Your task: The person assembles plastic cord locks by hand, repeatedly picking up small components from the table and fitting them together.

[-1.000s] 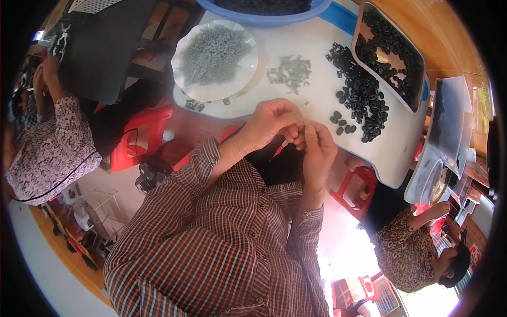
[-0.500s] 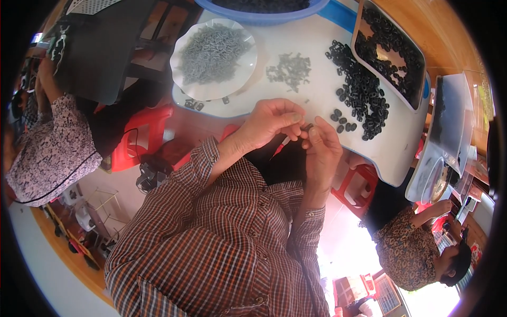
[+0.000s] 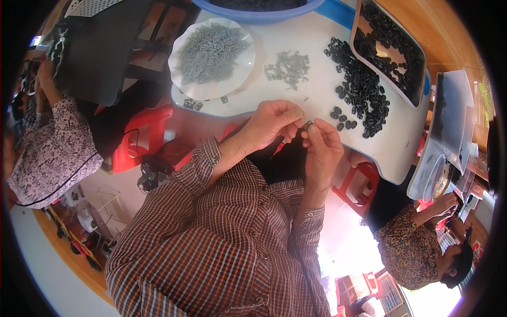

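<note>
My two hands meet just off the near edge of the white table (image 3: 338, 124). In the fingertips of my right hand (image 3: 323, 145) is a small black part (image 3: 308, 125) with an opening in it. Close beside it, my left hand (image 3: 273, 124) is closed in a pinch; whatever its fingertips hold is too small to make out. Beyond my hands lies a loose pile of small grey pieces (image 3: 288, 68). A white scalloped plate (image 3: 247, 71) holds many more grey pieces. To the right spreads a heap of black oval parts (image 3: 364, 95), with several lying apart near the edge.
A blue basin (image 3: 253, 16) of dark parts stands at the far edge. A tray (image 3: 388, 79) with black parts sits at the far right. Several black pieces (image 3: 193, 104) lie below the plate. Red stools (image 3: 142, 140) flank me. Co-workers sit left (image 3: 53, 148) and right (image 3: 409, 245).
My fingertips have drawn slightly apart, so the black part in my right hand shows more clearly. The co-worker at the right has raised their hands a little.
</note>
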The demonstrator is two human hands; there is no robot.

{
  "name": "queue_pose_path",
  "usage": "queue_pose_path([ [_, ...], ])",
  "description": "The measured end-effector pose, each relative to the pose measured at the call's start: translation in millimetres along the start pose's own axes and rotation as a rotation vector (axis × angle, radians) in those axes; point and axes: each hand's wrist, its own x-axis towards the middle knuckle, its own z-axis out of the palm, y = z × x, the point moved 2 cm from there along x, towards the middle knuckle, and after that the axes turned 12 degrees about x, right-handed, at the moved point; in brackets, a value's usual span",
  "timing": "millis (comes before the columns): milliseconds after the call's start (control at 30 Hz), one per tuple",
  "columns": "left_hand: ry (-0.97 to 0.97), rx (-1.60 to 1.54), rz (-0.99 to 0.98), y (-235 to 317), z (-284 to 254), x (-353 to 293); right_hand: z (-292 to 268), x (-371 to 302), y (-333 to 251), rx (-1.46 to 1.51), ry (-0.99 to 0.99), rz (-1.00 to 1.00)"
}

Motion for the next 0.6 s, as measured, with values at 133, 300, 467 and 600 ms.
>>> queue_pose_path([
  [133,-0.005,0.003,-0.008,-2,2,0,4,-2,-1,-0.03,-0.004,-0.029],
  [300,0.001,0.015,-0.006,-3,2,0,9,-5,-1,-0.184,-0.001,-0.068],
  [467,0.0,0.045,0.006,1,3,-1,15,-10,-2,-0.254,0.0,-0.083],
  [600,0.011,0.076,0.009,0,2,-1,15,-10,4,-0.214,-0.036,-0.115],
])
